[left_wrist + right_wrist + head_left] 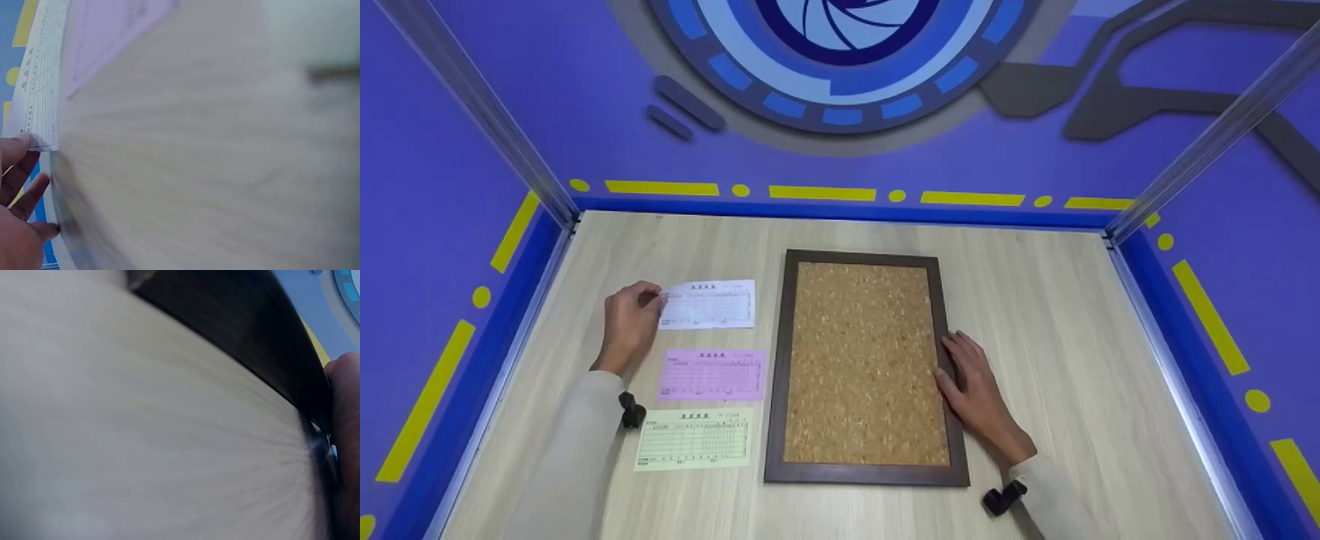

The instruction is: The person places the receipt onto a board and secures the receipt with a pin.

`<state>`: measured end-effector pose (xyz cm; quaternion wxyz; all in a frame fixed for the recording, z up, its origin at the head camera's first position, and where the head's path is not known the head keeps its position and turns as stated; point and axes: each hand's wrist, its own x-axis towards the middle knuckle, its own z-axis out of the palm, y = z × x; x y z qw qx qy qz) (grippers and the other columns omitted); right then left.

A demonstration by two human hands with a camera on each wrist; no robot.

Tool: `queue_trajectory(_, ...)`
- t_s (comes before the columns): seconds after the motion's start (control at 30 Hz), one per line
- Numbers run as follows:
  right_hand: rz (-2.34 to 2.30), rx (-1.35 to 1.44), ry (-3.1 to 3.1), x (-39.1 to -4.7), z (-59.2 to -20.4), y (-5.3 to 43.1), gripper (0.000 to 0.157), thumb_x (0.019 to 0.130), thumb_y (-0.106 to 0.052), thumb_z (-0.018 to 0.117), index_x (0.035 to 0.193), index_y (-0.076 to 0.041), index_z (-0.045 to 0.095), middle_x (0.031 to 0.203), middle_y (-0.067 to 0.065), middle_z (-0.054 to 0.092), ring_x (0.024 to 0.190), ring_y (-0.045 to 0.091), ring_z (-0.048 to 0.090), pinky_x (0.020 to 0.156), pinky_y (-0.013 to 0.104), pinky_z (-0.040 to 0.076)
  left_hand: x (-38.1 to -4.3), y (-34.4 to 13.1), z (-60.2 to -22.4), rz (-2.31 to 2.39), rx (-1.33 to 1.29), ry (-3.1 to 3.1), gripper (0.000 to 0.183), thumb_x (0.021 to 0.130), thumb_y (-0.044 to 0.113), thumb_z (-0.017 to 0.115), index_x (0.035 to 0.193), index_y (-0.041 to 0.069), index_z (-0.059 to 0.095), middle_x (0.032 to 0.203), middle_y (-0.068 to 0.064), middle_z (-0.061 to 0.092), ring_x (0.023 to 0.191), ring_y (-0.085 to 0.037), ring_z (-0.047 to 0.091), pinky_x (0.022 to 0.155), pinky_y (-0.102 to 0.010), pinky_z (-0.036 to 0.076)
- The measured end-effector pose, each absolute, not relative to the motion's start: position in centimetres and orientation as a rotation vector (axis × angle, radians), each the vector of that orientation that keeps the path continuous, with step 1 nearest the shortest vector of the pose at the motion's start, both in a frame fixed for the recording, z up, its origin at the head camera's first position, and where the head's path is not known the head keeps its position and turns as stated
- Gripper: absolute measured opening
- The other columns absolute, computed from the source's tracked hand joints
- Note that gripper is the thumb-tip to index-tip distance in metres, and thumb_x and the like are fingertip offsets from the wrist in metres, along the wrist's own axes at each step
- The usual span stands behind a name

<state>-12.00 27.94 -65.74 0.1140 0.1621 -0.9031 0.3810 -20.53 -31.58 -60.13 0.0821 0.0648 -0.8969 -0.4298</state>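
Observation:
My left hand (631,321) pinches the left edge of a white paper form (709,306) between thumb and fingertips. That edge is slightly raised, as the left wrist view also shows, with the sheet in the fingers (16,152). Below it lie a pink form (712,375) and a pale green form (694,440), both flat on the table. My right hand (979,394) rests against the right side of a cork board (866,360) with a dark brown frame, thumb and fingertips on the frame's edge. In the right wrist view the frame (225,326) runs toward that hand.
The pale wood table (1050,315) is bounded by blue-purple panels (840,172) at the back and both sides, with metal posts at the corners. Black wrist devices are strapped at the left wrist (631,411) and right wrist (1003,498).

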Motion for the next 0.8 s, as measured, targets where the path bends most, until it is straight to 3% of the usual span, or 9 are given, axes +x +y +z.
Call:
queue_trajectory(0.07,1.127,0.478,-2.649,-12.0,-65.6,28.0,0.056,0.104,-0.012,0.075,0.155,0.004,0.058,0.163,0.025,0.052,0.157,0.045,0.04,0.126,0.014,0.016,-20.5,-31.5,-59.8,-1.301,0.198,-2.675,0.018,0.108,0.002,0.064,0.121,-0.005,0.075,0.119,-0.022,0.075,0.106,-0.032,0.069,0.089,-0.03,0.051)
queue_trajectory(0.23,1.115,0.495,-2.641,-11.9,-65.6,28.0,0.056,0.104,-0.013,0.075,0.154,0.005,0.058,0.162,0.026,0.053,0.157,0.045,0.041,0.126,0.013,0.015,-20.6,-31.4,-58.9,-1.343,0.193,-2.643,0.016,0.106,0.002,0.068,0.117,-0.005,0.077,0.112,-0.021,0.076,0.098,-0.027,0.066,0.079,-0.017,0.046)
queue_trajectory(0.37,1.104,0.498,-2.641,-12.0,-65.6,28.0,0.056,0.103,-0.013,0.075,0.154,0.005,0.059,0.162,0.026,0.054,0.156,0.045,0.042,0.126,0.013,0.015,-20.7,-31.2,-58.1,-1.401,0.209,-2.613,0.015,0.105,0.002,0.071,0.115,-0.007,0.077,0.109,-0.023,0.076,0.094,-0.024,0.066,0.075,-0.016,0.048)
queue_trajectory(0.5,1.101,0.496,-2.639,-12.1,-65.7,28.1,0.056,0.103,-0.011,0.075,0.154,0.004,0.058,0.162,0.026,0.054,0.156,0.046,0.042,0.127,0.015,0.016,-20.8,-30.9,-57.4,-1.544,0.231,-2.562,0.016,0.105,0.0,0.072,0.116,-0.01,0.076,0.106,-0.024,0.076,0.086,-0.02,0.069,0.073,-0.022,0.06)
queue_trajectory(0.6,1.101,0.487,-2.641,-12.1,-65.8,28.1,0.057,0.103,-0.012,0.076,0.155,0.004,0.058,0.162,0.025,0.053,0.156,0.045,0.042,0.13,0.028,0.024,-20.9,-30.7,-57.1,-1.661,0.238,-2.507,0.018,0.104,-0.001,0.072,0.118,-0.013,0.073,0.101,-0.023,0.074,0.079,-0.016,0.071,0.072,-0.031,0.066)
queue_trajectory(0.73,1.111,0.48,-2.647,-12.1,-65.9,28.1,0.057,0.104,-0.014,0.075,0.156,0.003,0.057,0.163,0.025,0.052,0.157,0.046,0.04,0.127,0.054,0.033,-20.9,-30.3,-56.6,-1.716,0.249,-2.478,0.019,0.103,0.0,0.073,0.117,-0.014,0.073,0.096,-0.019,0.072,0.073,-0.012,0.071,0.07,-0.033,0.067)
queue_trajectory(0.8,1.114,0.477,-2.649,-12.1,-65.9,28.1,0.057,0.105,-0.015,0.075,0.156,0.003,0.057,0.163,0.025,0.052,0.157,0.046,0.04,0.125,0.06,0.034,-20.9,-30.1,-56.4,-1.721,0.251,-2.479,0.019,0.103,0.0,0.073,0.117,-0.013,0.073,0.096,-0.018,0.072,0.072,-0.011,0.071,0.069,-0.034,0.067)
